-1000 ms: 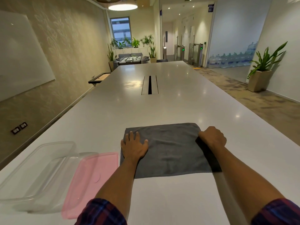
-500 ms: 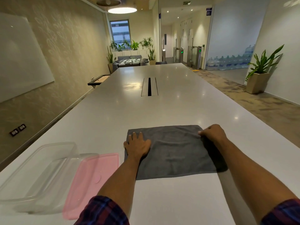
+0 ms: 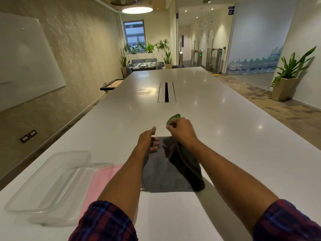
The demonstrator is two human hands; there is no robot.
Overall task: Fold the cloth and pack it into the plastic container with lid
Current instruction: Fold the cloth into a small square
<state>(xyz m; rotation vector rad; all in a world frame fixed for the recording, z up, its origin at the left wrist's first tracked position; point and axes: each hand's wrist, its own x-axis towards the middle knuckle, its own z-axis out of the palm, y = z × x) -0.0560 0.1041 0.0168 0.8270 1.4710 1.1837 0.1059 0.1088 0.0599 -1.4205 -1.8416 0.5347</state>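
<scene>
A dark grey cloth (image 3: 161,174) lies on the white table (image 3: 225,145) in front of me. My right hand (image 3: 182,130) pinches its right edge and holds it lifted over the middle, so the right half hangs in a fold; a greenish tip of cloth pokes above my fingers. My left hand (image 3: 147,140) hovers just left of it at the cloth's far edge, palm turned inward, fingers apart, holding nothing. A clear plastic container (image 3: 50,181) sits at the near left with its pink lid (image 3: 102,181) beside it, partly behind my left forearm.
A cable slot (image 3: 166,92) runs down the table's middle farther away. The table's left edge is close to the container. A potted plant (image 3: 288,79) stands on the floor at the right.
My right hand lifted the cloth's right edge and carried it leftward over the cloth. My left hand came off the cloth's left side and rose toward the right hand.
</scene>
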